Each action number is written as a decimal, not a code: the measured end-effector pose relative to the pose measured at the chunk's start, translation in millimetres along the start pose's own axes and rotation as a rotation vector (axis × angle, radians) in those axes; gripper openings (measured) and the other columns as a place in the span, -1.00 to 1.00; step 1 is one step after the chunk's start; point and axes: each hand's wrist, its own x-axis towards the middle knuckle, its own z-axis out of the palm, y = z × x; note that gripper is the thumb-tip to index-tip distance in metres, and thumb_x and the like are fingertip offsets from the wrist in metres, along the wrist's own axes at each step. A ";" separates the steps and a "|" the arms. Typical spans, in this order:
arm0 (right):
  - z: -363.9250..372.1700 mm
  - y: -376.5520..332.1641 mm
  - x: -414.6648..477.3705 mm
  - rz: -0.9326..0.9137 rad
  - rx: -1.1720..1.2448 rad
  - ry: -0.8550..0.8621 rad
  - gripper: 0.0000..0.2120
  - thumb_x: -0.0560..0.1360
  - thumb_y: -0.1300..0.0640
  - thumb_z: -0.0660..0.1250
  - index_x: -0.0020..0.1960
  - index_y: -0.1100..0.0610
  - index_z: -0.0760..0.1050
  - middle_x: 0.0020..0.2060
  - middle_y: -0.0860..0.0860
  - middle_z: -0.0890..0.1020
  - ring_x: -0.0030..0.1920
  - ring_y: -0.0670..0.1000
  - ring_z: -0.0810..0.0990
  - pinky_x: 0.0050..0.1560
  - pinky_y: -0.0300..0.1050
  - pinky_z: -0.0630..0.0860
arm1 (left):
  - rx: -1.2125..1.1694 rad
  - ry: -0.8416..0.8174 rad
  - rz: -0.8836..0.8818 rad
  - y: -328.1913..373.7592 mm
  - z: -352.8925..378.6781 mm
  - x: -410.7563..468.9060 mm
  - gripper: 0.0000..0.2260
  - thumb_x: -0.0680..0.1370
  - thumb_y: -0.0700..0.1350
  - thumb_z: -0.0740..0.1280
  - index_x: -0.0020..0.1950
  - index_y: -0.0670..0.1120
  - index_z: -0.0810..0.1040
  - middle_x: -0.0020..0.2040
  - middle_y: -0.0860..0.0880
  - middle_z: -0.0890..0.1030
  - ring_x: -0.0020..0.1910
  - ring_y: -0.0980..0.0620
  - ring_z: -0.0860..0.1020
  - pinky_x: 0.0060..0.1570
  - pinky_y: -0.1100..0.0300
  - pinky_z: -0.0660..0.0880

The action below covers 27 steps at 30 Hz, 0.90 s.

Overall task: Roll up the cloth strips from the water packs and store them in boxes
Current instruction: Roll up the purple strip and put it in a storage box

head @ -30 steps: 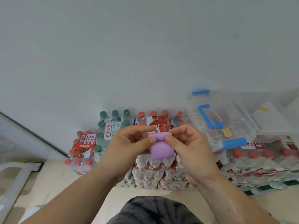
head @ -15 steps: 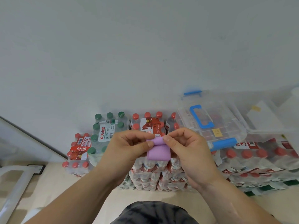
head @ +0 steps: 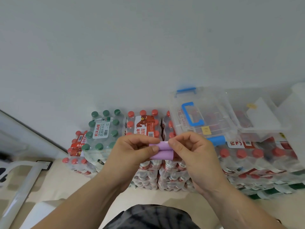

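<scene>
Two hands, left hand (head: 132, 151) and right hand (head: 193, 152) fingers pinched shut on purple cloth strip (head: 162, 150) between them

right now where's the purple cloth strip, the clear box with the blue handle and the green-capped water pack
purple cloth strip (head: 162, 150): head view, middle of the rolled part between the hands
clear box (head: 214, 113): head view, its lid
green-capped water pack (head: 103, 129): head view, its white label

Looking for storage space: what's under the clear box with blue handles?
The clear box rests on packs of red-capped water bottles. The packs directly beneath it are mostly covered.
</scene>
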 end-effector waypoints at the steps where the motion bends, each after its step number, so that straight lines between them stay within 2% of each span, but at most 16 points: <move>1: -4.5 -0.5 -0.8 0.003 -0.017 -0.003 -0.92 0.46 0.25 0.47 -0.17 0.10 0.66 -0.25 0.05 0.75 -0.20 -0.01 0.74 -0.20 -0.20 0.64 | 0.013 0.000 -0.001 -1.9 3.7 -0.9 -0.81 0.42 -0.38 0.45 -0.15 -0.11 0.74 -0.15 -0.25 0.70 -0.18 -0.12 0.60 -0.19 0.10 0.55; 4: -17.2 -0.2 -2.9 -0.008 -0.069 -0.004 -0.91 0.45 0.28 0.49 -0.17 0.12 0.67 -0.24 0.04 0.75 -0.18 0.01 0.74 -0.15 -0.19 0.65 | -0.012 -0.018 -0.006 -4.0 13.7 -2.6 -0.88 0.36 -0.28 0.53 -0.13 -0.16 0.72 -0.10 -0.34 0.67 -0.10 -0.28 0.62 -0.01 -0.10 0.57; 6: -22.7 -0.1 -5.4 -0.032 -0.096 0.006 -0.92 0.43 0.27 0.52 -0.16 0.11 0.67 -0.22 0.06 0.75 -0.15 0.06 0.74 -0.10 -0.12 0.67 | -0.051 -0.038 -0.013 -3.6 18.9 -2.7 -0.83 0.33 -0.21 0.51 -0.11 -0.20 0.71 -0.09 -0.34 0.68 -0.07 -0.31 0.66 -0.03 -0.07 0.63; 8: -26.0 1.0 -8.0 -0.044 -0.093 0.017 -0.90 0.43 0.29 0.52 -0.16 0.11 0.67 -0.22 0.07 0.75 -0.15 0.06 0.74 -0.11 -0.14 0.66 | -0.059 -0.049 -0.013 -4.4 22.3 -1.0 -0.82 0.32 -0.20 0.48 -0.11 -0.21 0.70 -0.09 -0.33 0.69 -0.05 -0.33 0.67 -0.07 -0.03 0.65; 10: -28.0 1.1 -10.1 -0.034 -0.066 0.025 -0.90 0.43 0.29 0.52 -0.12 0.13 0.66 -0.21 0.07 0.75 -0.14 0.06 0.74 -0.11 -0.18 0.65 | -0.050 -0.052 -0.003 -5.3 25.1 0.9 -0.83 0.31 -0.21 0.48 -0.12 -0.20 0.71 -0.09 -0.34 0.69 -0.04 -0.36 0.66 -0.01 -0.10 0.64; 12: -27.9 -1.0 -12.5 -0.006 -0.012 0.038 -0.84 0.40 0.18 0.53 -0.04 0.16 0.64 -0.19 0.08 0.75 -0.14 0.04 0.75 -0.13 -0.20 0.64 | -0.055 -0.060 0.009 -6.5 28.4 2.8 -0.84 0.30 -0.22 0.49 -0.14 -0.19 0.71 -0.10 -0.35 0.69 -0.03 -0.38 0.66 0.06 -0.16 0.61; 15: -25.7 -1.8 -13.3 0.048 -0.001 0.059 -0.70 0.31 0.03 0.49 -0.04 0.19 0.64 -0.20 0.08 0.76 -0.17 0.02 0.76 -0.17 -0.18 0.64 | -0.045 -0.083 0.040 -7.4 31.9 7.0 -0.86 0.28 -0.20 0.51 -0.17 -0.13 0.73 -0.13 -0.29 0.71 -0.07 -0.29 0.68 0.04 -0.09 0.63; 19: -21.4 2.0 -7.4 0.058 0.025 0.127 -0.82 0.33 0.19 0.52 -0.09 0.21 0.65 -0.21 0.13 0.76 -0.16 0.11 0.77 -0.14 -0.15 0.66 | -0.029 -0.147 0.030 -8.3 30.0 16.3 -0.86 0.40 -0.37 0.47 -0.11 -0.17 0.72 -0.12 -0.25 0.72 -0.11 -0.18 0.70 -0.05 0.05 0.64; 21: -18.2 3.7 -3.9 0.041 -0.017 0.144 -0.88 0.39 0.29 0.52 -0.08 0.21 0.67 -0.21 0.11 0.76 -0.17 0.07 0.76 -0.15 -0.22 0.65 | -0.014 -0.171 0.012 -9.4 26.0 24.4 -0.86 0.45 -0.38 0.44 -0.10 -0.17 0.73 -0.13 -0.23 0.72 -0.11 -0.17 0.71 -0.04 0.05 0.64; 23: -11.8 3.4 -0.9 0.019 -0.052 0.159 -0.88 0.41 0.31 0.52 -0.07 0.18 0.68 -0.20 0.09 0.76 -0.15 0.05 0.76 -0.12 -0.21 0.65 | -0.011 -0.190 0.008 -9.3 20.9 34.3 -0.90 0.46 -0.35 0.45 -0.10 -0.20 0.72 -0.14 -0.22 0.72 -0.11 -0.16 0.71 -0.03 0.05 0.63; 27: 9.5 -0.6 8.4 0.033 0.009 0.279 -0.74 0.29 0.09 0.53 -0.03 0.11 0.66 -0.18 0.09 0.76 -0.15 0.06 0.76 -0.13 -0.20 0.64 | -0.080 -0.236 0.026 -2.2 8.6 56.2 -0.90 0.46 -0.39 0.43 -0.07 -0.27 0.69 -0.16 -0.24 0.72 -0.15 -0.14 0.71 -0.14 0.17 0.61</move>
